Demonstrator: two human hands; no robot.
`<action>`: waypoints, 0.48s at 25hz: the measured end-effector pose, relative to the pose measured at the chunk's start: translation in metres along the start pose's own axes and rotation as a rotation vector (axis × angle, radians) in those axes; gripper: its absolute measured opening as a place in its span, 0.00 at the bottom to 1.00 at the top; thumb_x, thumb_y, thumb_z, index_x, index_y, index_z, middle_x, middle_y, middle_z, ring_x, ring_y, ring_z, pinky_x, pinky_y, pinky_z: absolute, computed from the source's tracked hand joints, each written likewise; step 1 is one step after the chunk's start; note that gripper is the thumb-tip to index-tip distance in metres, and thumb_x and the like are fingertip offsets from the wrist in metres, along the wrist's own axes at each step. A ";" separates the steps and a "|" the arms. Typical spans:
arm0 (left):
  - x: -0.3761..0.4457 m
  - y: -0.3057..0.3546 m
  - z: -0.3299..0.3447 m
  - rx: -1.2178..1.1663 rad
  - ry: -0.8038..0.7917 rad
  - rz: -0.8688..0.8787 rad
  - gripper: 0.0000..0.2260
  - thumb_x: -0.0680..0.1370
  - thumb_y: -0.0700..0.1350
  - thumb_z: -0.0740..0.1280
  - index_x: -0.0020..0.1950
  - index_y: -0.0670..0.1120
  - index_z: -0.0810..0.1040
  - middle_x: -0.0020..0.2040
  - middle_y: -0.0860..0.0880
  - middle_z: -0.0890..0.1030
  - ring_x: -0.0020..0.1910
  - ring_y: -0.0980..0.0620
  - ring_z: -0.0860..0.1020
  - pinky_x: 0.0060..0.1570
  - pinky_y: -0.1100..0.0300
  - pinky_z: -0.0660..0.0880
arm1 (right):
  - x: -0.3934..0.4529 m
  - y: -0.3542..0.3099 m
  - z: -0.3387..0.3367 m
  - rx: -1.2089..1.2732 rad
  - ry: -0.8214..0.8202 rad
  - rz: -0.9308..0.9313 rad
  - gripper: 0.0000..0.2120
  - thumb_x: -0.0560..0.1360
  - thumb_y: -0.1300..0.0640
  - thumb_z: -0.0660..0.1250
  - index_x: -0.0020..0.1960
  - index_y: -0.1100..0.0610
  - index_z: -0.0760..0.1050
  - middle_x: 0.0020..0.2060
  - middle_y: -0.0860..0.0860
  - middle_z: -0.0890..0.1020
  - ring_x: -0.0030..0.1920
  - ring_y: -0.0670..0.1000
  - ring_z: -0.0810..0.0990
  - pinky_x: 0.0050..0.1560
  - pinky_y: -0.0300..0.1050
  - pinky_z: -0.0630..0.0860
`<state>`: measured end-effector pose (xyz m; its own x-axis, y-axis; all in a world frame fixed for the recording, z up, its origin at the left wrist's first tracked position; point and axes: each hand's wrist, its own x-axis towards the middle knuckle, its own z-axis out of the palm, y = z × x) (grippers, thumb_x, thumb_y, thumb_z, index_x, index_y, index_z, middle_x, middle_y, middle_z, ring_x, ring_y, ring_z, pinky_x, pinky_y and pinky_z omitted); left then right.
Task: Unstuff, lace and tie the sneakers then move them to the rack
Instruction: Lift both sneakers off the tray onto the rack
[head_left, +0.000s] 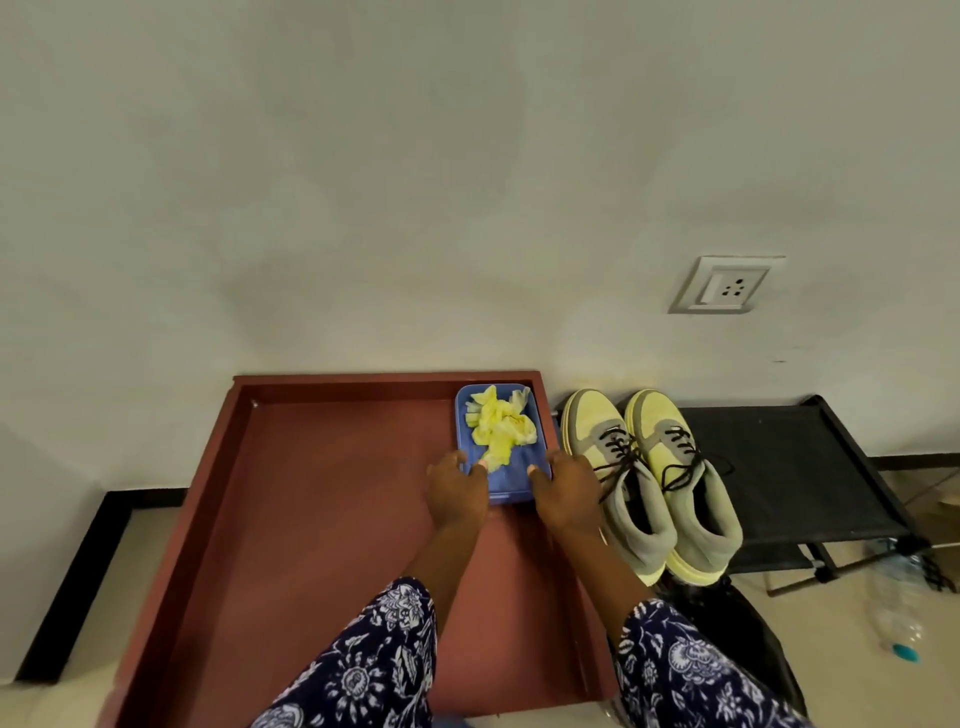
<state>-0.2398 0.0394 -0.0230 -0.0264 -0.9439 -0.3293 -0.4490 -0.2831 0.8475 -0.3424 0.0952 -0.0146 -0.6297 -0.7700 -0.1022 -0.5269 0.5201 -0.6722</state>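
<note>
While I'm watching, hands: both gripping blue tray (511, 480), left hand (457, 491), right hand (566, 493).
sneakers (654, 478): sitting laced on rack (789, 467), right of right hand.

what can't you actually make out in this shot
Head view only:
- Near edge of the blue plastic tray: covered by the left hand and right hand gripping it.
- Inside the two yellow-and-grey laced sneakers on the black fabric rack: collars hide whether any crumpled yellow paper remains.
- Near end of the reddish-brown wooden tray: behind the floral sleeves and cut off at the bottom edge.
</note>
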 end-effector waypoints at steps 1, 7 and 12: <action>0.003 -0.005 -0.005 0.018 -0.003 -0.031 0.09 0.75 0.43 0.66 0.51 0.39 0.77 0.53 0.40 0.78 0.58 0.40 0.74 0.57 0.52 0.70 | -0.004 0.000 0.008 -0.017 -0.026 -0.003 0.18 0.67 0.51 0.56 0.39 0.66 0.74 0.42 0.67 0.78 0.47 0.62 0.75 0.39 0.43 0.55; 0.010 -0.026 -0.005 -0.141 -0.075 -0.224 0.11 0.74 0.44 0.68 0.51 0.38 0.78 0.51 0.38 0.80 0.52 0.43 0.77 0.53 0.53 0.73 | -0.014 0.006 0.028 -0.109 -0.050 0.054 0.10 0.74 0.60 0.64 0.51 0.67 0.76 0.54 0.62 0.74 0.55 0.58 0.73 0.52 0.43 0.66; 0.018 -0.025 0.006 -0.372 -0.096 -0.320 0.11 0.73 0.40 0.70 0.54 0.38 0.77 0.44 0.41 0.80 0.34 0.49 0.75 0.34 0.58 0.75 | -0.013 0.009 0.033 -0.102 -0.018 0.038 0.05 0.75 0.62 0.63 0.44 0.64 0.75 0.53 0.61 0.74 0.45 0.50 0.65 0.43 0.35 0.56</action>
<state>-0.2345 0.0306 -0.0520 -0.0298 -0.7848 -0.6190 -0.0997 -0.6139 0.7831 -0.3202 0.0978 -0.0438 -0.6406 -0.7551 -0.1399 -0.5590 0.5834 -0.5893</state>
